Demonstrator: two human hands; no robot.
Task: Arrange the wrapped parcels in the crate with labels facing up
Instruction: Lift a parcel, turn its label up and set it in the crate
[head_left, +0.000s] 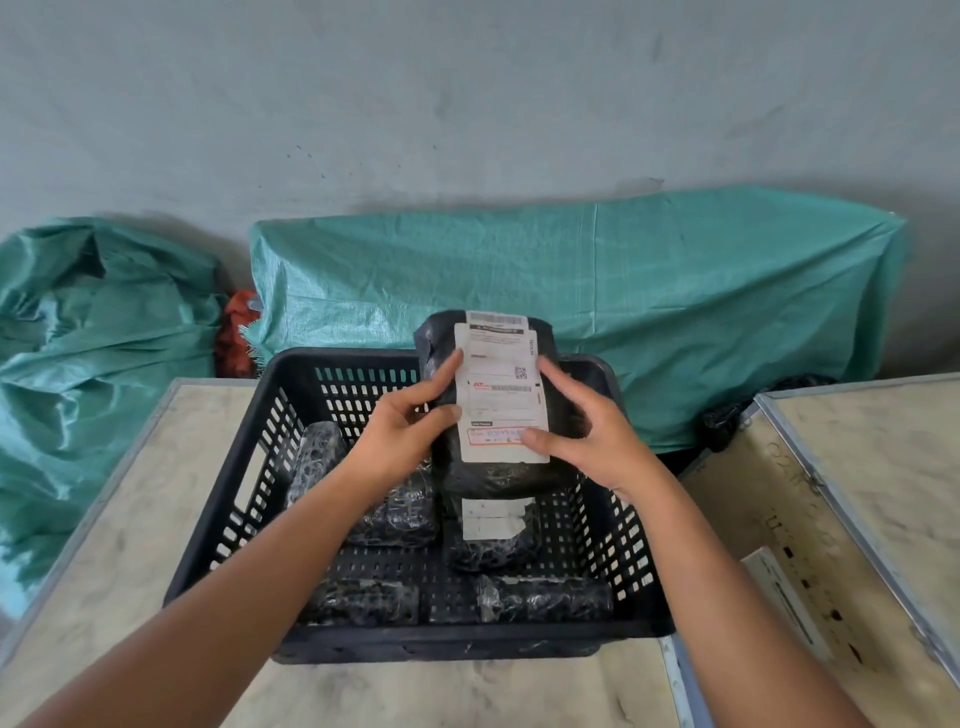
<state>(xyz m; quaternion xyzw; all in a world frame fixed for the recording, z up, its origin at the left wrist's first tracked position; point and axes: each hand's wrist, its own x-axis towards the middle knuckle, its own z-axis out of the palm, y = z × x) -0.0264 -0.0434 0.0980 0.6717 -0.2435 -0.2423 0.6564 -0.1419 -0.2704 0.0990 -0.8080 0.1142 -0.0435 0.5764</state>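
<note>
A black plastic crate (244, 499) stands on a pale wooden table. Above its far half I hold a large black-wrapped parcel (493, 480) with a white shipping label (501, 395) facing up. My left hand (400, 431) grips its left edge and my right hand (582, 431) grips its right edge, thumbs on the label. Several smaller black-wrapped parcels lie inside the crate: one at the left wall (314, 462), one under my left wrist (400, 519), one with a white label (493, 535) in the middle, and two along the near wall (363, 600) (545, 597).
Green woven sacks (675, 312) (88, 338) lie against the grey wall behind the table, with a red bag (236, 338) between them. A second wooden panel with a metal frame (857, 493) adjoins on the right. A black bag (727, 421) sits behind it.
</note>
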